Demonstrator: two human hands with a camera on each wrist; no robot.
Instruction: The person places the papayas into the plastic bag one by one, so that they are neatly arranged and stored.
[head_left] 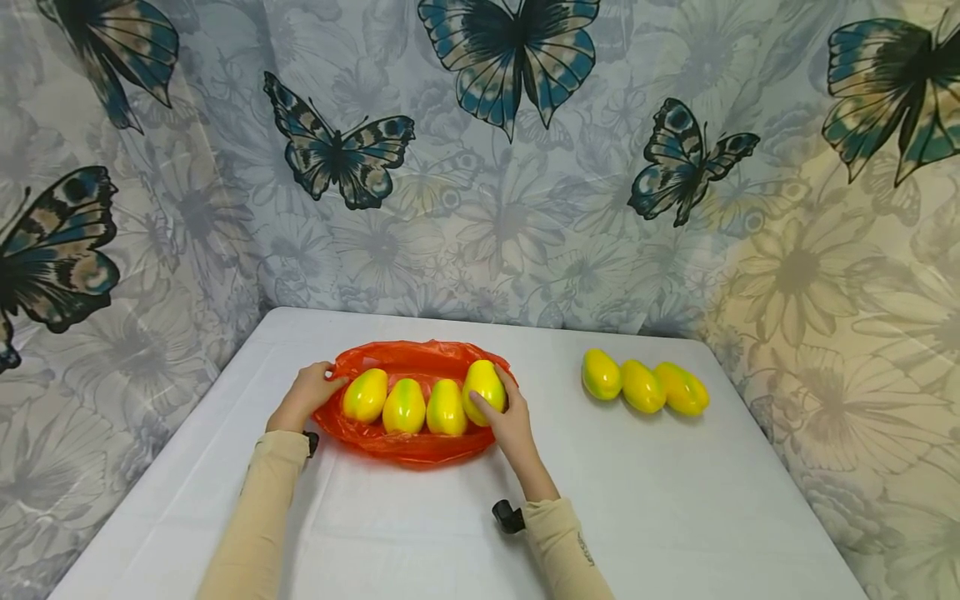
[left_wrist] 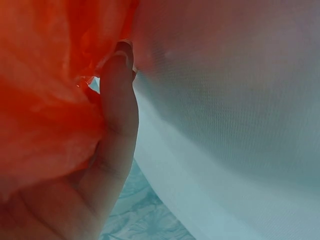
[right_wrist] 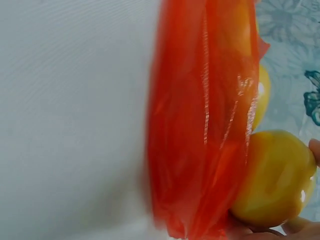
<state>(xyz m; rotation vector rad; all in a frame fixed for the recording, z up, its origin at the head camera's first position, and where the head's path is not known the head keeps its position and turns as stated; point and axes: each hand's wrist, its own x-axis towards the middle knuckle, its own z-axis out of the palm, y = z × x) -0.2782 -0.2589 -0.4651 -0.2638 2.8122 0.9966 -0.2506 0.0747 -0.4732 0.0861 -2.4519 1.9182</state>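
A red plastic bag lies opened out on the table, with three glossy yellow mangoes side by side in it. My left hand pinches the bag's left edge; in the left wrist view a finger lies against the crumpled red plastic. At the bag's right end my right hand grips another yellow mango, thumb on the near side and fingers round its right. The right wrist view shows this mango beside the bag's wall, which hides part of the other fruit.
Three more yellow mangoes sit in a touching row on the right side of the table. A white cloth covers the table. Behind it hangs a grey floral backdrop with butterflies, close to the table's far edge.
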